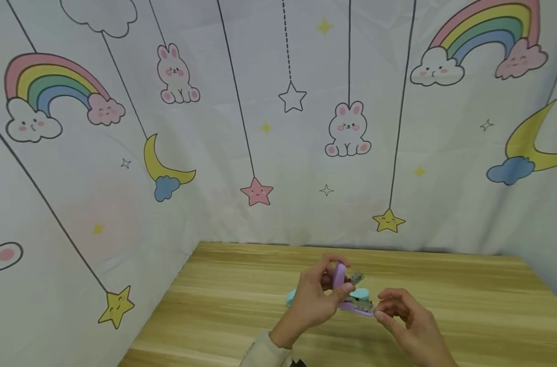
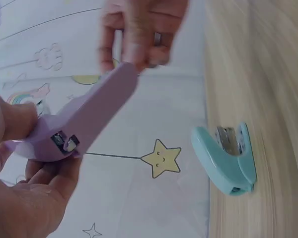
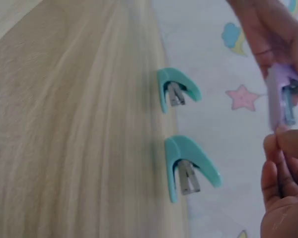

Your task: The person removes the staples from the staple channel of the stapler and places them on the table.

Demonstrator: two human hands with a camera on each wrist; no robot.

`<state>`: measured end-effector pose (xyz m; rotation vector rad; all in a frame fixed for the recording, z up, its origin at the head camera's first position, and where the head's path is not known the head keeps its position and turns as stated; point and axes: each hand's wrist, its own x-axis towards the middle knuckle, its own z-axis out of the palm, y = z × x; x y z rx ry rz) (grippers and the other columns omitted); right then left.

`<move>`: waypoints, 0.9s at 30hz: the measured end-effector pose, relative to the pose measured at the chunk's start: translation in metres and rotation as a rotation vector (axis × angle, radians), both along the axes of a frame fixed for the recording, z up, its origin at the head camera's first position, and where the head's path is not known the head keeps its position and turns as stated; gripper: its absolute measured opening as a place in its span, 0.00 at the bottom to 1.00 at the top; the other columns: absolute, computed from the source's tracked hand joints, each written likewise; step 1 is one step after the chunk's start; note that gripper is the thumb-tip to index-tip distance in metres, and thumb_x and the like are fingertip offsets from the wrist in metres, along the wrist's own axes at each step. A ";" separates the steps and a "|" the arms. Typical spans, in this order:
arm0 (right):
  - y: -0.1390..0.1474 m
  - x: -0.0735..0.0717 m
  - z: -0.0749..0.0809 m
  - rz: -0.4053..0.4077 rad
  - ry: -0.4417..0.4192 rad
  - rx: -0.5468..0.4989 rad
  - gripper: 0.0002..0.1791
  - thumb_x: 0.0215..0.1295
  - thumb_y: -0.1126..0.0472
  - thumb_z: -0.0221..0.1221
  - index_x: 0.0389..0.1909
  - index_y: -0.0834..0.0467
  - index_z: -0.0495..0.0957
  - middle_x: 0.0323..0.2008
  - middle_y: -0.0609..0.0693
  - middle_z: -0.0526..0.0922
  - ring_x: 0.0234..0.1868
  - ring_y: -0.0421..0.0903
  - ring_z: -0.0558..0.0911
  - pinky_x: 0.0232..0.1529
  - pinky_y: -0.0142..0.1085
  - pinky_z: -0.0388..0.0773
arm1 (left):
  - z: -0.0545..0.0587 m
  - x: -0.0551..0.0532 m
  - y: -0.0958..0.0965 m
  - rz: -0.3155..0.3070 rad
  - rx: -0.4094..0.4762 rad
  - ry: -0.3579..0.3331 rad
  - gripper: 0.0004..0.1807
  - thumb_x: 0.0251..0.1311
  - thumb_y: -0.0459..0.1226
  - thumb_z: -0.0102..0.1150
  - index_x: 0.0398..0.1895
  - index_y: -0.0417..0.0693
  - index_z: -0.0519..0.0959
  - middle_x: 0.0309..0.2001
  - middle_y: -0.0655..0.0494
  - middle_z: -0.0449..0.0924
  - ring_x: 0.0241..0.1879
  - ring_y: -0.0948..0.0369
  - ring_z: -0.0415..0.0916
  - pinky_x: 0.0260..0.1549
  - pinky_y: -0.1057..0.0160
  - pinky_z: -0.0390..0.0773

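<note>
My left hand [image 1: 312,300] grips a purple stapler [image 2: 97,111] near its hinge, above the table. The stapler's top is swung up away from its base, and its metal magazine parts show between them. At the far end of the base, the thumb and fingertips of my right hand [image 1: 413,321] pinch the tip. In the right wrist view, the purple stapler [image 3: 277,99] is partly cut off by the frame edge, with the right fingertips at its lower end.
Two teal staplers stand on the wooden table [image 1: 241,285], their jaws spread: one teal stapler [image 1: 290,298] behind my left hand, another teal stapler [image 1: 362,293] behind the purple one. A white curtain [image 1: 296,214] printed with stars and rabbits hangs along the table's back and left edges.
</note>
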<state>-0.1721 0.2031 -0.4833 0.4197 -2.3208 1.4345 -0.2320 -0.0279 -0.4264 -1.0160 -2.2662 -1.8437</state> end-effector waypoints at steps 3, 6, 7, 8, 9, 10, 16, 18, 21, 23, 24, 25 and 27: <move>-0.001 0.003 0.000 -0.034 -0.008 -0.003 0.17 0.74 0.69 0.66 0.60 0.56 0.78 0.39 0.40 0.88 0.38 0.36 0.86 0.41 0.27 0.84 | 0.005 -0.002 -0.003 -0.009 0.097 -0.074 0.21 0.70 0.30 0.68 0.60 0.54 0.74 0.45 0.35 0.85 0.39 0.63 0.92 0.38 0.67 0.89; -0.003 0.006 0.005 -0.038 0.034 -0.021 0.19 0.74 0.70 0.64 0.62 0.55 0.77 0.43 0.41 0.86 0.41 0.35 0.85 0.43 0.25 0.82 | 0.006 -0.003 -0.004 -0.032 0.127 -0.099 0.21 0.69 0.29 0.69 0.60 0.54 0.75 0.46 0.35 0.85 0.40 0.62 0.92 0.39 0.65 0.90; -0.004 0.006 0.007 -0.032 0.057 -0.030 0.20 0.74 0.71 0.64 0.63 0.56 0.77 0.44 0.43 0.86 0.43 0.36 0.85 0.44 0.25 0.81 | 0.006 -0.003 -0.004 -0.038 0.125 -0.099 0.21 0.69 0.29 0.69 0.59 0.54 0.75 0.46 0.35 0.85 0.40 0.64 0.92 0.40 0.65 0.90; -0.005 0.007 0.009 -0.031 0.079 -0.036 0.21 0.73 0.72 0.64 0.63 0.56 0.77 0.45 0.44 0.86 0.44 0.36 0.84 0.45 0.25 0.81 | 0.005 -0.003 -0.003 -0.043 0.123 -0.097 0.21 0.68 0.29 0.70 0.59 0.54 0.75 0.45 0.35 0.85 0.39 0.65 0.91 0.40 0.65 0.90; -0.006 0.007 0.011 -0.028 0.100 -0.042 0.22 0.72 0.73 0.65 0.63 0.56 0.77 0.46 0.45 0.86 0.44 0.36 0.84 0.45 0.25 0.80 | 0.004 -0.003 -0.003 -0.049 0.122 -0.097 0.21 0.68 0.29 0.70 0.59 0.54 0.75 0.45 0.34 0.85 0.39 0.67 0.91 0.41 0.65 0.90; -0.007 0.007 0.013 -0.028 0.112 -0.050 0.22 0.72 0.73 0.65 0.63 0.56 0.77 0.46 0.45 0.87 0.45 0.36 0.84 0.45 0.24 0.80 | 0.003 -0.003 -0.003 -0.052 0.124 -0.096 0.21 0.68 0.30 0.71 0.59 0.53 0.75 0.45 0.34 0.85 0.38 0.67 0.91 0.41 0.65 0.90; -0.014 0.007 0.015 -0.045 0.132 -0.091 0.21 0.69 0.77 0.65 0.60 0.60 0.78 0.41 0.43 0.90 0.40 0.36 0.85 0.45 0.23 0.80 | -0.002 -0.001 -0.002 -0.056 0.252 -0.171 0.21 0.69 0.32 0.70 0.59 0.48 0.72 0.48 0.29 0.85 0.44 0.57 0.93 0.44 0.62 0.90; -0.015 0.008 0.014 -0.038 0.126 -0.093 0.21 0.69 0.77 0.65 0.60 0.61 0.78 0.40 0.43 0.91 0.39 0.36 0.85 0.45 0.23 0.81 | -0.004 -0.002 -0.002 -0.057 0.334 -0.232 0.22 0.70 0.33 0.70 0.60 0.47 0.70 0.48 0.32 0.85 0.46 0.55 0.94 0.45 0.60 0.91; -0.014 0.007 0.014 0.001 0.143 -0.056 0.21 0.71 0.76 0.64 0.60 0.58 0.80 0.40 0.42 0.91 0.39 0.36 0.86 0.43 0.24 0.82 | -0.006 -0.003 -0.002 -0.050 0.409 -0.295 0.23 0.70 0.34 0.70 0.60 0.45 0.68 0.45 0.44 0.86 0.47 0.55 0.94 0.46 0.58 0.91; -0.011 0.005 0.015 0.048 0.177 -0.003 0.21 0.71 0.76 0.64 0.60 0.55 0.82 0.40 0.41 0.89 0.38 0.36 0.85 0.41 0.26 0.82 | -0.008 -0.003 -0.002 -0.051 0.419 -0.310 0.24 0.70 0.34 0.71 0.61 0.44 0.67 0.43 0.52 0.86 0.48 0.52 0.93 0.47 0.58 0.91; -0.009 0.004 0.016 0.071 0.193 0.032 0.21 0.71 0.76 0.63 0.59 0.53 0.82 0.41 0.40 0.89 0.38 0.35 0.84 0.40 0.26 0.81 | -0.009 -0.002 -0.002 -0.055 0.421 -0.315 0.24 0.70 0.33 0.70 0.60 0.45 0.67 0.42 0.54 0.86 0.48 0.50 0.93 0.48 0.57 0.91; -0.008 0.003 0.017 0.097 0.207 0.069 0.22 0.72 0.75 0.63 0.59 0.50 0.83 0.43 0.39 0.88 0.39 0.35 0.84 0.39 0.27 0.81 | -0.010 -0.002 -0.002 -0.059 0.422 -0.317 0.24 0.70 0.33 0.70 0.60 0.45 0.67 0.41 0.55 0.86 0.49 0.47 0.93 0.48 0.56 0.91; -0.004 0.000 0.018 0.158 0.234 0.129 0.24 0.73 0.76 0.61 0.60 0.47 0.83 0.46 0.38 0.87 0.40 0.34 0.82 0.39 0.29 0.80 | -0.012 -0.002 -0.002 -0.067 0.421 -0.322 0.23 0.70 0.32 0.70 0.60 0.47 0.68 0.41 0.55 0.86 0.51 0.39 0.90 0.48 0.55 0.91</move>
